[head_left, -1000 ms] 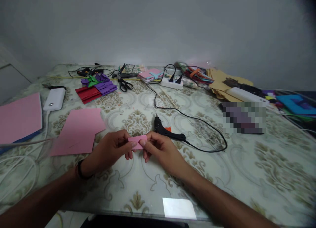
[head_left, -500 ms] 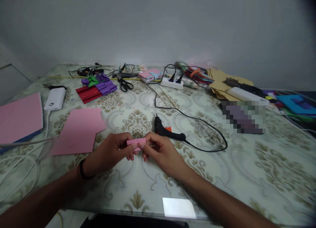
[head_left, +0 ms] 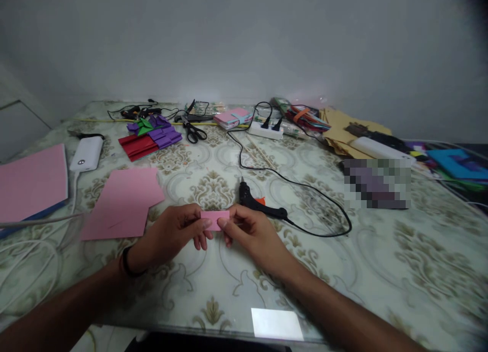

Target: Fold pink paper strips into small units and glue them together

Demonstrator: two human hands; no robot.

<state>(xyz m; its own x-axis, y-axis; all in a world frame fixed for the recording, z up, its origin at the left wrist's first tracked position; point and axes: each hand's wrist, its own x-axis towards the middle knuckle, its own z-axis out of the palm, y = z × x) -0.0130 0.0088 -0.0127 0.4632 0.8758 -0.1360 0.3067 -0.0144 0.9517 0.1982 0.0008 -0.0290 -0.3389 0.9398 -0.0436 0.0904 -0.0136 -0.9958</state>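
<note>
A small pink paper strip (head_left: 214, 216) is held up over the table between my two hands. My left hand (head_left: 185, 226) pinches its left end, thumb in front and fingers behind. At the other end, the thumb and fingers of my right hand (head_left: 246, 227) grip it the same way. Just beyond my right hand lies a black glue gun (head_left: 263, 204) with an orange trigger, its nozzle pointing away from me. A larger sheet of pink paper (head_left: 124, 204) with a cut-out corner rests left of my left hand.
Black scissors (head_left: 194, 132), a white power strip (head_left: 266, 130) and folded red and purple paper (head_left: 150, 137) lie toward the back. A white power bank (head_left: 87, 153) with a cable sits left, near stacked pink sheets (head_left: 34, 177). The glue gun's cord (head_left: 316, 186) loops to the right.
The pink strip has turned so that more of its flat face shows toward me. Both hands have shifted very slightly, still pinching its ends.
</note>
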